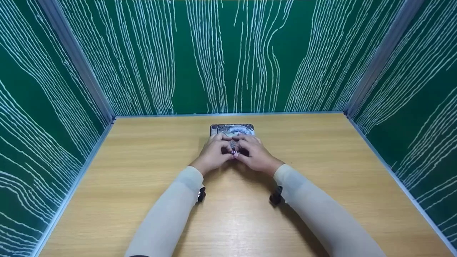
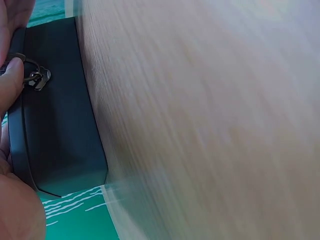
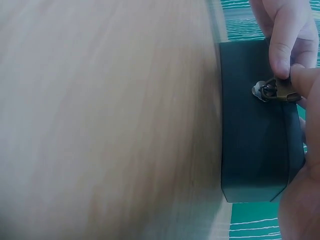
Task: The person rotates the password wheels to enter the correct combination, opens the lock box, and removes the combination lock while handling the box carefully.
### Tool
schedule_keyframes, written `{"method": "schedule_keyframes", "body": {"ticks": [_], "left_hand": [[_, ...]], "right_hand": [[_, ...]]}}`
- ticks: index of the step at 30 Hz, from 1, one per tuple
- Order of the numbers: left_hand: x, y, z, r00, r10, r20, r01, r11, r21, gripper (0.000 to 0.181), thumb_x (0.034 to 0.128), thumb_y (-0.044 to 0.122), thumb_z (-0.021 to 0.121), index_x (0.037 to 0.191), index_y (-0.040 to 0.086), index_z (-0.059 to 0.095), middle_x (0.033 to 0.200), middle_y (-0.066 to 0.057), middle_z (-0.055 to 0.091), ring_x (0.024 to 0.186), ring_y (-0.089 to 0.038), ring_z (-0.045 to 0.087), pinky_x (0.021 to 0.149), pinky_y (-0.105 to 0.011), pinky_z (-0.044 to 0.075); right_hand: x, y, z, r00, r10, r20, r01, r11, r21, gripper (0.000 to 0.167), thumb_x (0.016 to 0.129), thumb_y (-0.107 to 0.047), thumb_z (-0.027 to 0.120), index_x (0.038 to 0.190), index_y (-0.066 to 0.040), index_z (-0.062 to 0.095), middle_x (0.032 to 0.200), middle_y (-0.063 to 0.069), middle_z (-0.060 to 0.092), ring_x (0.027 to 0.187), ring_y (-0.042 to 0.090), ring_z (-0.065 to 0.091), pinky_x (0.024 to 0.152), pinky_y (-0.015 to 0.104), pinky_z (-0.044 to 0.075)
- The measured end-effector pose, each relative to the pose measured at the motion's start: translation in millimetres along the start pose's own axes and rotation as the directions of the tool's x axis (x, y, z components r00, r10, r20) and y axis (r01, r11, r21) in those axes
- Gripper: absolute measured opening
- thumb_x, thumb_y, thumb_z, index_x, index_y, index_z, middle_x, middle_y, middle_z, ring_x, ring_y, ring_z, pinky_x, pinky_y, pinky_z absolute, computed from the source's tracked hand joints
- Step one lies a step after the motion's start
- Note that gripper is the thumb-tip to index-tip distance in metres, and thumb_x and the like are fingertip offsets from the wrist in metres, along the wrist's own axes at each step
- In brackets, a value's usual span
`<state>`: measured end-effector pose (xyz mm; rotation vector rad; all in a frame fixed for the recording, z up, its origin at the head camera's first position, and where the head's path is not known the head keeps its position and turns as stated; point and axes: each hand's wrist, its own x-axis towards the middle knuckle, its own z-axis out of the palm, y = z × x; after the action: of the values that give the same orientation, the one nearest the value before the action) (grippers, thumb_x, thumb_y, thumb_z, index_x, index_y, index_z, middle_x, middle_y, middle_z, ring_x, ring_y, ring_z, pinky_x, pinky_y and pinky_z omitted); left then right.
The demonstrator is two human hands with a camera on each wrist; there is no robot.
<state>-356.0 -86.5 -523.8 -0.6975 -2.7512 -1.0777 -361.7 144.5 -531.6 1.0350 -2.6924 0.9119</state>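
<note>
A small dark box with a patterned lid (image 1: 234,129) stands on the table beneath both hands. Its dark front (image 2: 57,125) carries a brass-coloured metal clasp (image 3: 286,91), whose loop passes through a fitting on the box. My left hand (image 1: 214,151) pinches the clasp with thumb and bent forefinger, its other fingers lying over the lid. From the opposite side my right hand (image 1: 257,153) holds the clasp in the same manner, thumb tip close to the left one. The fingers hide much of the lid and part of the clasp. The lid sits down on the box.
The wooden table (image 1: 142,185) ends at a green back wall (image 1: 228,71) with white wavy lines, just behind the box. Similar panels stand at left and right. A dark wrist device (image 1: 276,196) sits under the right sleeve, another (image 1: 201,194) by the left.
</note>
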Motion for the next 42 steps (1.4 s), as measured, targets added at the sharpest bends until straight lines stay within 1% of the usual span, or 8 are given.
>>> {"method": "schedule_keyframes", "body": {"ticks": [7,13,20,29,35,38,42], "left_hand": [[1.5,-0.2,-0.1,1.000,0.022,-0.007,-0.022,1.000,0.014,0.016,0.0943,0.020,0.093,0.092,0.011,0.080,0.145,-0.004,0.065,0.145,-0.031,0.052,0.130,-0.050,0.040],[0.8,0.5,-0.8,1.000,0.009,-0.004,-0.009,1.000,0.002,0.016,0.0951,0.022,0.092,0.092,0.011,0.081,0.146,-0.004,0.064,0.147,-0.032,0.051,0.132,-0.051,0.038],[1.2,-0.7,-0.7,1.000,0.016,-0.010,-0.016,1.000,0.010,0.015,0.0946,0.021,0.093,0.092,0.011,0.081,0.145,-0.004,0.065,0.146,-0.031,0.052,0.128,-0.050,0.041],[1.3,-0.9,-0.7,1.000,-0.004,-0.006,0.004,1.000,0.004,0.015,0.0948,0.022,0.093,0.093,0.012,0.081,0.145,-0.002,0.064,0.146,-0.030,0.051,0.130,-0.051,0.038],[1.0,-1.3,-0.2,1.000,-0.006,-0.001,0.006,1.000,0.011,0.016,0.0948,0.022,0.093,0.092,0.012,0.081,0.148,-0.002,0.064,0.150,-0.032,0.051,0.133,-0.053,0.036],[0.9,-1.1,-0.1,1.000,-0.008,0.003,0.008,1.000,0.010,0.016,0.0946,0.022,0.093,0.092,0.012,0.080,0.150,-0.002,0.064,0.151,-0.032,0.050,0.134,-0.053,0.036],[0.9,-1.1,0.0,1.000,-0.012,0.003,0.012,1.000,0.006,0.015,0.0947,0.021,0.092,0.091,0.014,0.080,0.151,-0.002,0.064,0.158,-0.035,0.046,0.138,-0.056,0.030]], "right_hand": [[0.5,1.3,-0.2,1.000,0.008,0.001,-0.008,1.000,0.001,0.025,0.109,-0.035,0.076,0.119,-0.014,0.068,0.172,0.012,0.055,0.164,0.043,0.043,0.138,0.068,0.024],[1.0,1.6,0.4,1.000,-0.004,-0.009,0.004,1.000,-0.001,0.021,0.109,-0.031,0.076,0.118,-0.013,0.068,0.172,0.014,0.055,0.164,0.046,0.044,0.137,0.070,0.025],[0.6,-3.1,-1.9,1.000,-0.015,-0.020,0.015,1.000,0.017,0.019,0.108,-0.030,0.077,0.115,-0.014,0.070,0.171,0.011,0.056,0.161,0.046,0.045,0.136,0.069,0.026],[1.2,-0.3,-0.7,1.000,-0.008,-0.012,0.008,1.000,0.012,0.022,0.109,-0.031,0.076,0.117,-0.013,0.069,0.172,0.011,0.054,0.163,0.044,0.043,0.137,0.067,0.025],[-0.2,0.4,0.2,1.000,-0.013,-0.017,0.013,1.000,0.014,0.021,0.108,-0.029,0.077,0.115,-0.012,0.068,0.171,0.013,0.055,0.162,0.047,0.043,0.136,0.069,0.026],[-0.4,0.1,0.2,1.000,-0.012,-0.020,0.012,1.000,0.014,0.021,0.108,-0.029,0.077,0.117,-0.012,0.069,0.171,0.013,0.055,0.162,0.048,0.043,0.136,0.070,0.026],[-0.4,0.1,0.1,1.000,0.002,-0.009,-0.002,1.000,0.011,0.021,0.110,-0.031,0.075,0.119,-0.013,0.071,0.172,0.012,0.054,0.163,0.046,0.043,0.137,0.069,0.026]]}}
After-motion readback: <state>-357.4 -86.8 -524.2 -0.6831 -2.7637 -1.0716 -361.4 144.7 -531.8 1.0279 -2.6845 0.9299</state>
